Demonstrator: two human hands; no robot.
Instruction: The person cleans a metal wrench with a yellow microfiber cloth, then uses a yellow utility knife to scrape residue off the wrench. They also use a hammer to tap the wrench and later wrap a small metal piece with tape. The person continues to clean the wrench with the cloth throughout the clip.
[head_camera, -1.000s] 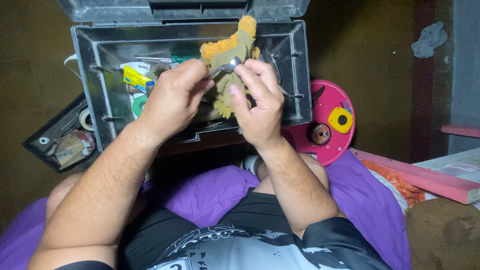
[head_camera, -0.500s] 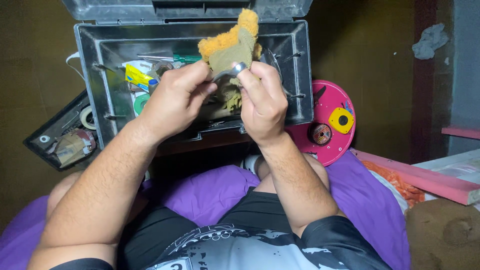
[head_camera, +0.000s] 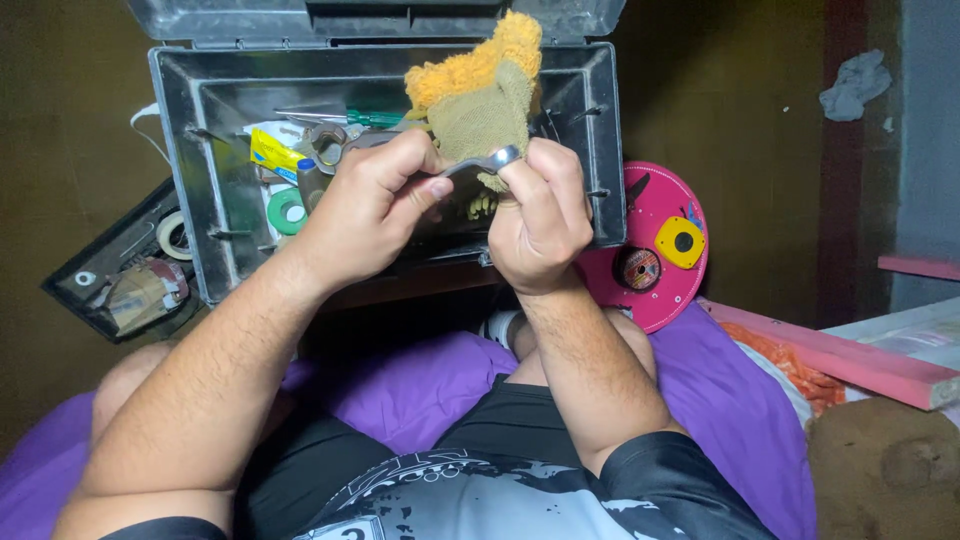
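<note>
My left hand (head_camera: 372, 205) pinches one end of a small shiny metal tool (head_camera: 481, 163). Around the tool's other end my right hand (head_camera: 540, 215) presses an olive and orange cloth (head_camera: 480, 92); the cloth sticks up above the fingers. Both hands hover over an open grey toolbox (head_camera: 205, 140) that holds a yellow tube (head_camera: 272, 150), a green tape roll (head_camera: 289, 211) and metal tools (head_camera: 330, 140). Most of the shiny tool is hidden by fingers and cloth.
A black tray (head_camera: 120, 265) with tape and small parts lies left of the toolbox. A pink disc (head_camera: 655, 240) with a yellow part leans at the right. Pink boards (head_camera: 850, 355) lie further right. Purple fabric (head_camera: 430, 385) covers my lap.
Both hands have shifted slightly right and up. The cloth has risen and bunched higher above my right fingers, which have closed tighter around the tool's end.
</note>
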